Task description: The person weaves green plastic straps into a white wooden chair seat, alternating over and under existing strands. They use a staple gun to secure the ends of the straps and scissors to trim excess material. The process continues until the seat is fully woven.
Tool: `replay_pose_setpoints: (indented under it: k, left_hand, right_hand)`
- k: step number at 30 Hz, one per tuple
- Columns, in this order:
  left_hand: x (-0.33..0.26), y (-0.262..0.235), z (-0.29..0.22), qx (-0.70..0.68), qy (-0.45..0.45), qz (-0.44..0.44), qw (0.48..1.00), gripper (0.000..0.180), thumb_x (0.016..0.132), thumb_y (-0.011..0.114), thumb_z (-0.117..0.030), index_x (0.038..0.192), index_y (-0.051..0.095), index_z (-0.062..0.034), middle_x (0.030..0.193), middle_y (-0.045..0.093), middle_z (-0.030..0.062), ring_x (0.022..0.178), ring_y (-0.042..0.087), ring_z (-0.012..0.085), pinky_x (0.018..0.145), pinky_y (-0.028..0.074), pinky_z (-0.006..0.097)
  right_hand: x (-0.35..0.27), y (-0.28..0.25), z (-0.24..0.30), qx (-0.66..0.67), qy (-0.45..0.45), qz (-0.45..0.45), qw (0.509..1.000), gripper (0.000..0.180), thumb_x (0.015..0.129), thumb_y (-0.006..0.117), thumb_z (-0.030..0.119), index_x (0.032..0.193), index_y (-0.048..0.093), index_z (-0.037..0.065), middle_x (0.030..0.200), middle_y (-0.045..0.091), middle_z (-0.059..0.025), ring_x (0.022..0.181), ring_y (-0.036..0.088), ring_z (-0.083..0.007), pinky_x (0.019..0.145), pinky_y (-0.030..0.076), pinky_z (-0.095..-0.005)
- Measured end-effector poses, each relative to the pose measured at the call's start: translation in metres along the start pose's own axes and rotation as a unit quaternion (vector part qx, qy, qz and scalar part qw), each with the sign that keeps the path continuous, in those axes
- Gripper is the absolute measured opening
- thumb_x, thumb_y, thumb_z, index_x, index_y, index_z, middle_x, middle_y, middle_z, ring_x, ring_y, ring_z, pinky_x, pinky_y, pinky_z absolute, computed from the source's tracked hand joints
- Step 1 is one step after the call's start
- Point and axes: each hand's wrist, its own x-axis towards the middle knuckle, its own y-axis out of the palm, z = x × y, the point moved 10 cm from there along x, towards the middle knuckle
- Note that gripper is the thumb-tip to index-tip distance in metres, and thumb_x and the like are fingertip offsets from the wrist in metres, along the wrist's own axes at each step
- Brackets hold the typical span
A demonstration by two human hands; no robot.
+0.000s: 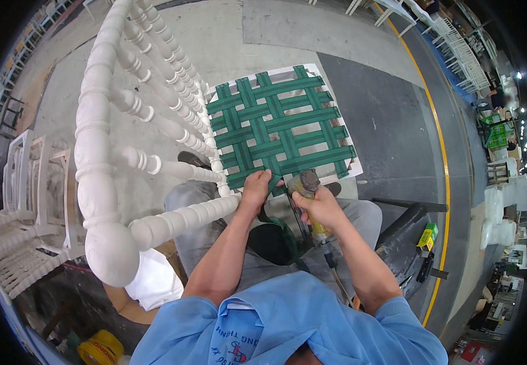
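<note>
One white spindle chair is before the person, its seat at the knees crossed by flat green webbing in open checks. Of two hands, the left hand has its grip pinching one strap at the near edge; the right hand's grip wraps one yellow pneumatic stapler, its nose hard to make out.

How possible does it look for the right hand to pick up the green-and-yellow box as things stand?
Probably not yet: the right hand is closed around the yellow tool, though nothing visible covers the box.
</note>
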Motion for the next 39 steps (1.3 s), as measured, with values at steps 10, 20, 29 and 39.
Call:
replay_pose_setpoints:
  k: [10, 20, 29, 39]
  left_hand:
    - [-0.002, -0.002, -0.005, 0.012, -0.025, -0.01, 1.0, 0.035, 0.105, 0.052, -0.035, 0.102, 0.069, -0.0045, 0.077, 0.067, 0.001, 0.044, 0.043, 0.0108, 0.038, 0.031, 0.028]
    - [-0.008, -0.011, -0.007, -0.027, -0.02, -0.037, 0.999, 0.033, 0.104, 0.054, -0.034, 0.1, 0.068, -0.0044, 0.068, 0.056, 0.0, 0.046, 0.048, 0.0137, 0.04, 0.037, 0.032]
    - [-0.006, 0.004, -0.014, 0.168, 0.098, 0.004, 0.981, 0.034, 0.101, 0.06, -0.029, 0.102, 0.071, 0.0023, 0.091, 0.068, 0.0045, 0.084, 0.058, 0.0163, 0.079, 0.047, 0.036]
    - [-0.078, 0.054, -0.007, 0.408, 0.225, 0.041, 0.884, 0.041, 0.103, 0.056, -0.026, 0.131, 0.059, 0.0038, 0.119, 0.069, 0.0217, 0.11, 0.066, 0.035, 0.091, 0.052, 0.045]
  right_hand:
    - [0.004, 0.012, 0.006, -0.061, 0.014, -0.007, 0.998, 0.037, 0.097, 0.073, 0.028, 0.124, 0.06, 0.006, 0.079, 0.065, -0.0024, 0.051, 0.058, -0.0114, 0.046, 0.047, -0.0298]
    - [0.001, 0.031, 0.01, -0.068, 0.011, 0.002, 0.998, 0.04, 0.096, 0.075, 0.029, 0.119, 0.06, 0.0, 0.082, 0.067, -0.006, 0.052, 0.06, -0.0141, 0.046, 0.049, -0.0308]
    - [-0.118, -0.088, 0.041, 0.145, -0.134, -0.096, 0.976, 0.024, 0.101, 0.067, 0.025, 0.114, 0.064, 0.005, 0.088, 0.067, -0.0024, 0.055, 0.057, -0.0114, 0.05, 0.048, -0.0276]
    - [-0.287, -0.282, -0.198, 0.293, -0.037, -0.412, 0.862, 0.039, 0.095, 0.075, 0.036, 0.116, 0.064, 0.005, 0.091, 0.066, -0.0026, 0.062, 0.058, -0.0123, 0.058, 0.051, -0.0277]
